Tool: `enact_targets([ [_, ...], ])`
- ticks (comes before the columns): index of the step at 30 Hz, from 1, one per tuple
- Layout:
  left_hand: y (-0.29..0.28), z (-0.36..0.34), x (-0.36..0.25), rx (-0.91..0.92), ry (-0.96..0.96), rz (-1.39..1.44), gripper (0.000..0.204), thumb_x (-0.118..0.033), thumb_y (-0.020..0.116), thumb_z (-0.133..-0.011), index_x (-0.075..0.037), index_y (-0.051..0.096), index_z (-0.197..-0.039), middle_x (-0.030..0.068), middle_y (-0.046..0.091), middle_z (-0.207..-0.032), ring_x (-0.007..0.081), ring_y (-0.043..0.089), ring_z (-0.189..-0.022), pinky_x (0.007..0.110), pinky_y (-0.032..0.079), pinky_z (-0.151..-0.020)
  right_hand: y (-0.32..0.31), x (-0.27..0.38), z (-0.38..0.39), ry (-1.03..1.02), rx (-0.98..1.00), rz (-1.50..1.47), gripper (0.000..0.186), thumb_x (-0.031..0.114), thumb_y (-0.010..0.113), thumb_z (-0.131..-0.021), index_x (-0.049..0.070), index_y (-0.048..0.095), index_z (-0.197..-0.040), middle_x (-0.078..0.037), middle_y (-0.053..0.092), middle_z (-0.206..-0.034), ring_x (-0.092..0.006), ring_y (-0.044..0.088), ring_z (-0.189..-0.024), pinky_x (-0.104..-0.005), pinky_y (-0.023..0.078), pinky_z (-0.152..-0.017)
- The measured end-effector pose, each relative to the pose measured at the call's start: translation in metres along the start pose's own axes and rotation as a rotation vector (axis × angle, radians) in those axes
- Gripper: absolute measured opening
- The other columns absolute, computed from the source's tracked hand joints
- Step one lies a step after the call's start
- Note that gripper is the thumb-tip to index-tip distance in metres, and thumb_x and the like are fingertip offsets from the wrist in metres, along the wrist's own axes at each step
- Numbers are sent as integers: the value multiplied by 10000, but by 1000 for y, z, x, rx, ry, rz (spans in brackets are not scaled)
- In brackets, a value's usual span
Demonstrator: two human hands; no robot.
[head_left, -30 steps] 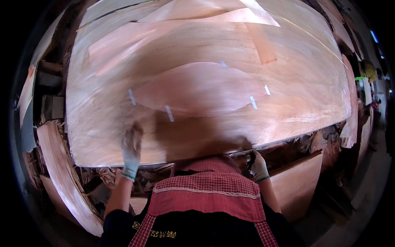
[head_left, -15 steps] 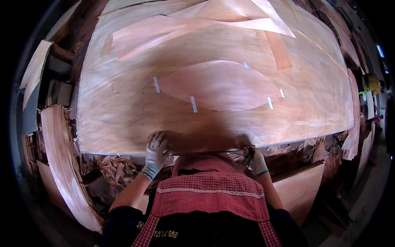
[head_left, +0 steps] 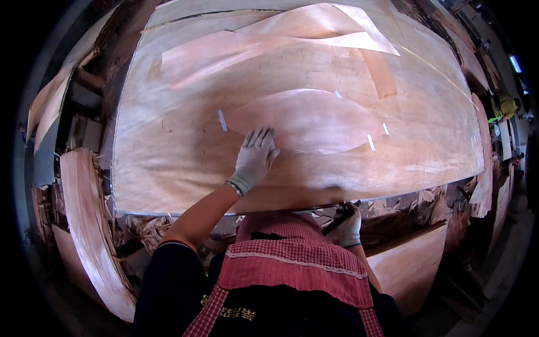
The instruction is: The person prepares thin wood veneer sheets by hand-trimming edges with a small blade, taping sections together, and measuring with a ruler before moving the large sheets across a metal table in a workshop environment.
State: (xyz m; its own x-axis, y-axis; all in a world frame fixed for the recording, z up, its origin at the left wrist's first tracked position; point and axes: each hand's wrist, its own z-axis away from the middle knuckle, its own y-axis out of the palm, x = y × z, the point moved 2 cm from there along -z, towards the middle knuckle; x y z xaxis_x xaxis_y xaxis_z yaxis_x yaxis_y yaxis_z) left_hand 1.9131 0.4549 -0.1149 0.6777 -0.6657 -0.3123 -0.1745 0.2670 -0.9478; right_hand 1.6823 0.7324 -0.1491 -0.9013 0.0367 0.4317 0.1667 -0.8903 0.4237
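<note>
A lens-shaped veneer patch [head_left: 314,121] lies on the large wood veneer sheet [head_left: 185,135], with short strips of pale tape [head_left: 371,142] along its edge. My left hand [head_left: 254,157], in a white glove, rests with outstretched fingers on the patch's lower left edge. It covers the spot where one tape strip was seen earlier. My right hand [head_left: 349,224], gloved with dark fingertips, is at the sheet's near edge, right of my body. Its fingers are curled; what they hold, if anything, is too dark to make out.
Loose pinkish veneer pieces [head_left: 224,53] lie across the far part of the sheet. Stacked veneer strips [head_left: 84,213] stand at the left, and a board [head_left: 410,261] leans at the lower right. Veneer scraps [head_left: 151,233] litter the floor. Another person [head_left: 508,106] is at the far right.
My left hand has moved forward from the sheet's near edge onto the patch's lower left edge. My right hand stays close to the near edge. The whole view has shifted slightly.
</note>
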Motion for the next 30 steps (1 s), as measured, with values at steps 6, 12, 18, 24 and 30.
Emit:
enact_targets([
  [6, 21, -7, 20, -128, 48, -208, 678, -384, 459, -954, 45, 270, -1445, 210, 302, -1504, 355, 254, -1410, 438, 182, -1166, 25, 3, 22, -144, 6, 420, 251, 246, 523, -921, 119, 625, -1112, 8, 569, -810, -119, 501, -680, -243, 422, -580],
  [12, -40, 74, 11, 29, 115, 168, 737, -323, 595, -864, 12, 295, -1449, 210, 268, -1519, 355, 193, -1435, 453, 189, -1162, 56, 31, 30, -322, 71, 923, 286, 176, 512, -929, 19, 664, -1115, -15, 608, -790, -90, 499, -575, -227, 370, -521],
  [18, -50, 218, 75, -116, -244, -248, 458, -175, 651, -825, -88, 543, -1261, 114, 518, -1328, 277, 412, -1318, 456, 257, -1149, 97, 55, 48, -442, 195, 862, 277, 138, 472, -945, -1, 667, -1085, -18, 568, -685, -78, 478, -553, -226, 353, -507],
  [24, -98, 164, 81, -309, -237, -36, 306, -146, 623, -843, -76, 602, -1140, 91, 558, -1295, 292, 410, -1315, 470, 273, -1132, 115, 72, 62, -587, 280, 869, 286, 149, 475, -958, -5, 660, -1114, -3, 534, -635, -64, 450, -546, -218, 340, -514],
  [30, -74, 123, 74, -323, -113, -185, 316, -141, 626, -809, -101, 604, -1121, 81, 542, -1320, 312, 392, -1325, 480, 245, -1137, 121, 77, 61, -520, 273, 803, 268, 146, 474, -960, -7, 652, -1088, -3, 532, -619, -67, 467, -563, -220, 356, -528],
])
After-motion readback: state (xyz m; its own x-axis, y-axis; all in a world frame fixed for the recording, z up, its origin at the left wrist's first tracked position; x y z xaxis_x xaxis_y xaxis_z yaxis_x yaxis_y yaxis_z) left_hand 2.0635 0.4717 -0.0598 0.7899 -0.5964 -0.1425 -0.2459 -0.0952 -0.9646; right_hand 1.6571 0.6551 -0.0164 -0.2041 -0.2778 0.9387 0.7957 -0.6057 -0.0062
